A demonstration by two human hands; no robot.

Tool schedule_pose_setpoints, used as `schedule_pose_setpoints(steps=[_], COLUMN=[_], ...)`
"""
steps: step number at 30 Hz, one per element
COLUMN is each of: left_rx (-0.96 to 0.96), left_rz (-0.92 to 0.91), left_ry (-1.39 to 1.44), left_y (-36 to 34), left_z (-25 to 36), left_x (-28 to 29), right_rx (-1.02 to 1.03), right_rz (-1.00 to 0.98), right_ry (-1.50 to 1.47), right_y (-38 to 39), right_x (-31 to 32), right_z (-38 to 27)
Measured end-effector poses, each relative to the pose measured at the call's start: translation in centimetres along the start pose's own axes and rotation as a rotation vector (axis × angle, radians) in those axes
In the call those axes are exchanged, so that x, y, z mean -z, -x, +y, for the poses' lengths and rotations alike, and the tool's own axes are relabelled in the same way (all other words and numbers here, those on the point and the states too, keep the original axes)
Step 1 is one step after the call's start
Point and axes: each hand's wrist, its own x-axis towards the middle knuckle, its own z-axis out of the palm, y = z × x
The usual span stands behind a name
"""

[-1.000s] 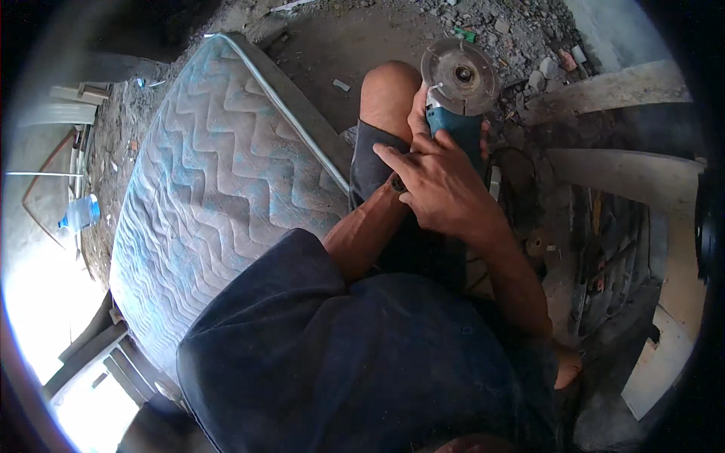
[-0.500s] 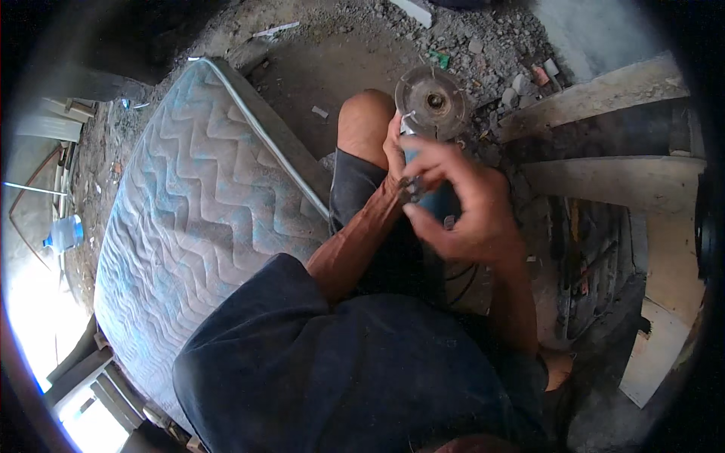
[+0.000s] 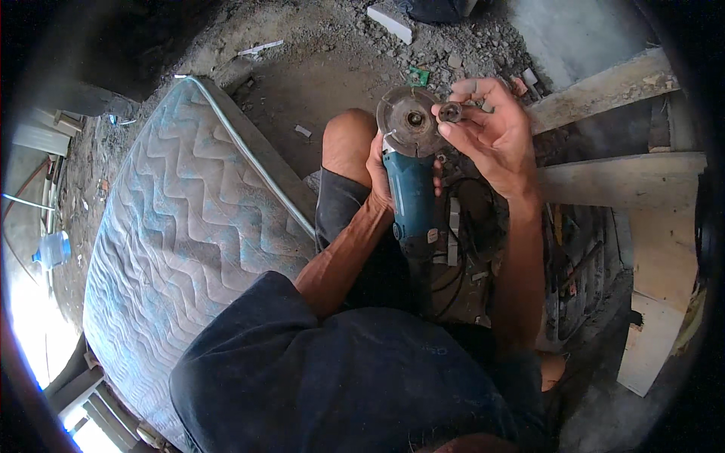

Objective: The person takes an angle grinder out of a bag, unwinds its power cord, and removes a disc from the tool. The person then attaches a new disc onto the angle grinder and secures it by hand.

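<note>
My left hand [image 3: 380, 167] is wrapped round the head end of a teal angle grinder [image 3: 413, 198], which points away from me. On its far end sits a grey segmented cutting disc [image 3: 398, 130], its middle bare of a nut and showing the spindle. Just right of the disc, my right hand [image 3: 498, 132] pinches a small dark round flange nut [image 3: 451, 112] between thumb and fingers. The nut is close to the disc's right rim; whether they touch I cannot tell. My left palm is hidden behind the grinder.
A patterned mattress [image 3: 204, 219] lies on the left. Wooden planks [image 3: 615, 181] stand at the right. Rubble [image 3: 340, 34] covers the far ground. A black cable [image 3: 459, 283] runs beside the grinder, and a clear blue-capped water jug [image 3: 53, 250] lies far left.
My right hand has moved from in front of the grinder body, up and right, to beside the disc. The nut in its fingers and the grinder's body now show plainly.
</note>
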Motion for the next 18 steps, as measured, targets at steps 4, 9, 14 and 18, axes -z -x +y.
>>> schedule_pose_setpoints(steps=[4,9,14,18], left_rx=[0.037,0.005,0.028,0.025], left_rz=[0.023,0.039,0.088,0.065], left_ry=[0.005,-0.010,-0.010,-0.018], left_y=[0.1,0.3,0.6,0.7], left_z=[0.2,0.4,0.4,0.6], left_x=[-0.1,-0.6,-0.9,-0.5], right_rx=[0.048,0.138,0.086,0.108], right_rz=[-0.025,-0.130,-0.130,-0.114], right_ry=[0.262,0.620,0.739,0.728], right_y=[-0.9,-1.9,-1.8,-1.9], right_x=[-0.1,-1.1,-2.0,-2.6], right_z=[-0.1,-1.1,-1.3,-0.9])
